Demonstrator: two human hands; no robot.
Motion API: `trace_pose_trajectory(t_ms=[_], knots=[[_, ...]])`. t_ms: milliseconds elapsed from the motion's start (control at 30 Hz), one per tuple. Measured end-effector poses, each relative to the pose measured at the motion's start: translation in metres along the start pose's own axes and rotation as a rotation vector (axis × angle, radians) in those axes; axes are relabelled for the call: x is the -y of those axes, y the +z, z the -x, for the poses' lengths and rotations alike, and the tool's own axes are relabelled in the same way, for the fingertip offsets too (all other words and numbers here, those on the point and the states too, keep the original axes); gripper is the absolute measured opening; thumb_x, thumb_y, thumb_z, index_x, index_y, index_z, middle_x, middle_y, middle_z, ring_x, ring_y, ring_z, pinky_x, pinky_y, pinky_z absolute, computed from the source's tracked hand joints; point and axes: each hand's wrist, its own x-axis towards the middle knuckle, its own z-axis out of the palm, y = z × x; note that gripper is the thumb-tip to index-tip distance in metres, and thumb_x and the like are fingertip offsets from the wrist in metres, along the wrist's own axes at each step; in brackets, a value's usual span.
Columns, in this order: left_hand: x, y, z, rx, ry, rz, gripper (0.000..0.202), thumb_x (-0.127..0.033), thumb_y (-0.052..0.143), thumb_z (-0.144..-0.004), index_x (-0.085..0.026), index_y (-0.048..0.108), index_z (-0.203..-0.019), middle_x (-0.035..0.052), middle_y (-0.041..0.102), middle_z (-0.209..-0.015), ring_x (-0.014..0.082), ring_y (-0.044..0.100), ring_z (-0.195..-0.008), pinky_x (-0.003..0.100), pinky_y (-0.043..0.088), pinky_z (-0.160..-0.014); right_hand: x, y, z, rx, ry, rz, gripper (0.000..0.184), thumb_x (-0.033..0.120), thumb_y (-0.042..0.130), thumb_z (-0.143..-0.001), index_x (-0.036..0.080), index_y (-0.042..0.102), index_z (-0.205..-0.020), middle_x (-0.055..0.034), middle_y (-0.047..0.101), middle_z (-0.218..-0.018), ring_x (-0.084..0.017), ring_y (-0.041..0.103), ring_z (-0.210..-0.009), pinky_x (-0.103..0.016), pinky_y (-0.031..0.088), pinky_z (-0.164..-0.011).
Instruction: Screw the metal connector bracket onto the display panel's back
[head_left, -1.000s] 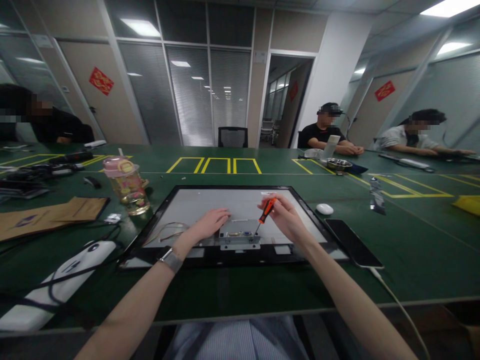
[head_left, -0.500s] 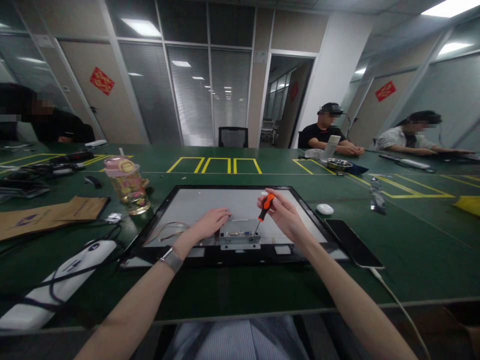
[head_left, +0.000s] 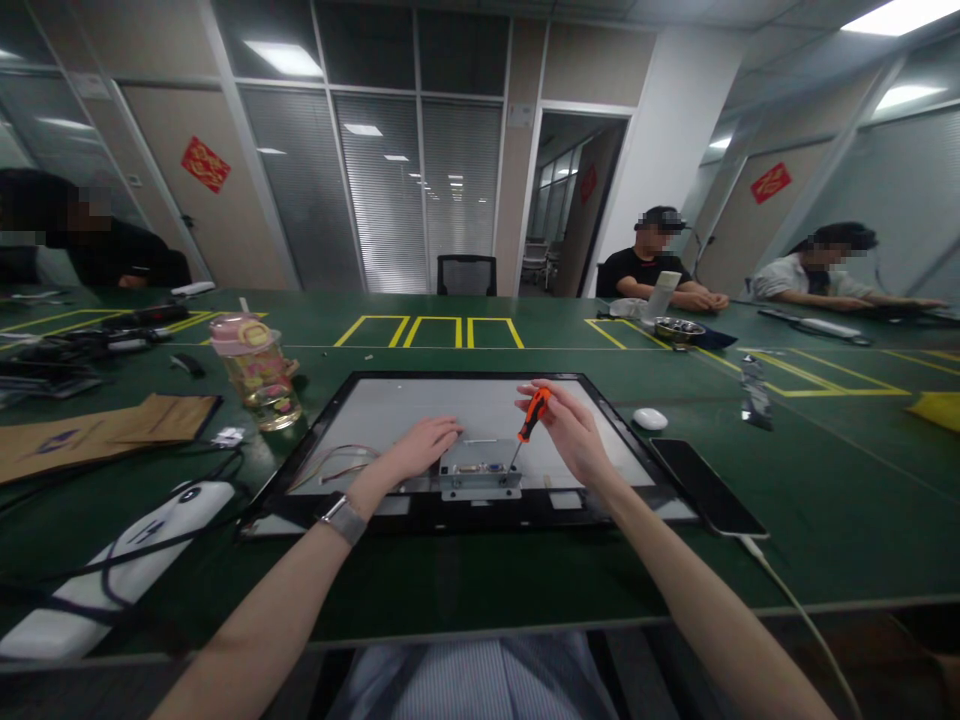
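A flat display panel (head_left: pixel 397 405) with a black frame lies on the green table in front of me. Near its front edge sits a metal bracket (head_left: pixel 480 480) with connector ports. My right hand (head_left: pixel 571 428) grips an orange and black screwdriver (head_left: pixel 534 412), tilted, its tip down at the bracket's right end. Whether the tip sits in a screw is too small to tell. My left hand (head_left: pixel 426 446) rests flat on the panel at the bracket's left, fingers stretched out. Thin wires (head_left: pixel 337 460) lie on the panel beside my left wrist.
Left of the panel are a pink-lidded drink cup (head_left: pixel 255 370), a brown paper bag (head_left: pixel 112 430) and a white power strip (head_left: pixel 127 560) with black cables. To the right lie a white earbud case (head_left: pixel 649 418) and a charging phone (head_left: pixel 709 485). Several people sit across the table.
The fingers of my right hand have shifted slightly on the screwdriver handle. My left hand stays where it was.
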Motion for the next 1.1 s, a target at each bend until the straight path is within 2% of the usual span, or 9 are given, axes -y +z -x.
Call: trace_pose_trajectory(t_ms=[133, 233, 400, 467, 533, 667, 800, 1000, 1100], knots=[[-0.0007, -0.0003, 0.0006, 0.003, -0.007, 0.005, 0.044, -0.042, 0.023, -0.094, -0.024, 0.051, -0.121, 0.0033, 0.045, -0.135, 0.0186, 0.038, -0.125, 0.039, 0.021, -0.107, -0.0032, -0.0025, 0.0018, -0.079, -0.093, 0.246, 0.021, 0.031, 0.057, -0.08, 0.025, 0.062, -0.1, -0.0017, 0.063, -0.085, -0.018, 0.06, -0.078, -0.037, 0.046, -0.079], [-0.0012, -0.0007, 0.0003, 0.004, -0.013, 0.002, 0.043, -0.042, 0.024, -0.094, -0.023, 0.051, -0.121, 0.0036, 0.045, -0.134, 0.0184, 0.037, -0.125, 0.038, 0.021, -0.107, -0.0057, -0.0048, 0.0021, -0.131, -0.116, 0.299, 0.017, 0.029, 0.064, -0.075, 0.025, 0.064, -0.092, 0.0002, 0.06, -0.078, -0.016, 0.057, -0.072, -0.033, 0.046, -0.074], [-0.0043, -0.0025, 0.0006, 0.004, -0.018, 0.001, 0.042, -0.041, 0.025, -0.094, -0.023, 0.052, -0.121, 0.0036, 0.046, -0.134, 0.0189, 0.038, -0.125, 0.038, 0.021, -0.106, -0.0019, -0.0023, 0.0013, -0.098, -0.049, 0.054, 0.019, 0.037, 0.054, -0.081, 0.024, 0.066, -0.09, -0.0035, 0.063, -0.091, -0.019, 0.06, -0.082, -0.038, 0.044, -0.083], [-0.0058, -0.003, 0.0009, 0.006, -0.023, 0.0, 0.041, -0.039, 0.026, -0.094, -0.023, 0.053, -0.12, 0.0037, 0.046, -0.134, 0.0189, 0.038, -0.125, 0.038, 0.021, -0.106, 0.0012, -0.0003, 0.0012, -0.042, -0.007, -0.026, 0.019, 0.034, 0.055, -0.081, 0.023, 0.065, -0.092, -0.0053, 0.063, -0.1, -0.02, 0.061, -0.085, -0.04, 0.042, -0.088], [-0.0066, -0.0031, 0.0009, 0.007, -0.022, -0.002, 0.04, -0.038, 0.026, -0.094, -0.022, 0.053, -0.12, 0.0041, 0.046, -0.134, 0.0185, 0.038, -0.124, 0.037, 0.021, -0.106, 0.0026, 0.0006, 0.0012, -0.024, 0.016, -0.053, 0.019, 0.032, 0.057, -0.08, 0.023, 0.065, -0.094, -0.0049, 0.065, -0.094, -0.02, 0.061, -0.085, -0.041, 0.042, -0.087], [-0.0063, -0.0028, 0.0006, 0.0, -0.005, -0.007, 0.041, -0.037, 0.026, -0.094, -0.021, 0.053, -0.12, 0.0049, 0.047, -0.133, 0.0177, 0.039, -0.124, 0.036, 0.023, -0.106, 0.0, -0.0007, 0.0008, -0.095, 0.001, -0.009, 0.011, 0.028, 0.065, -0.074, 0.024, 0.066, -0.084, -0.0006, 0.062, -0.079, -0.018, 0.059, -0.079, -0.037, 0.045, -0.081], [-0.0051, -0.0028, 0.0007, 0.004, -0.006, -0.009, 0.042, -0.039, 0.025, -0.094, -0.021, 0.053, -0.12, 0.0047, 0.046, -0.134, 0.0182, 0.038, -0.124, 0.037, 0.022, -0.106, -0.0016, -0.0022, 0.0004, -0.099, 0.028, -0.083, 0.008, 0.029, 0.069, -0.07, 0.025, 0.066, -0.076, 0.0007, 0.06, -0.081, -0.015, 0.057, -0.079, -0.037, 0.044, -0.087], [-0.0041, -0.0024, 0.0007, 0.002, -0.006, -0.003, 0.042, -0.04, 0.025, -0.094, -0.022, 0.053, -0.12, 0.0042, 0.046, -0.134, 0.0177, 0.037, -0.125, 0.036, 0.022, -0.106, 0.0026, -0.0031, 0.0004, -0.002, 0.119, -0.161, 0.02, 0.035, 0.063, -0.076, 0.026, 0.065, -0.094, -0.002, 0.063, -0.084, -0.019, 0.059, -0.086, -0.044, 0.04, -0.093], [-0.0054, -0.0028, 0.0006, 0.004, -0.009, -0.003, 0.041, -0.04, 0.025, -0.094, -0.022, 0.053, -0.12, 0.0042, 0.046, -0.134, 0.0181, 0.037, -0.125, 0.036, 0.022, -0.106, 0.0037, -0.002, 0.0004, 0.021, 0.103, -0.154, 0.015, 0.037, 0.061, -0.077, 0.026, 0.064, -0.087, -0.0022, 0.063, -0.086, -0.02, 0.059, -0.088, -0.046, 0.039, -0.095]])
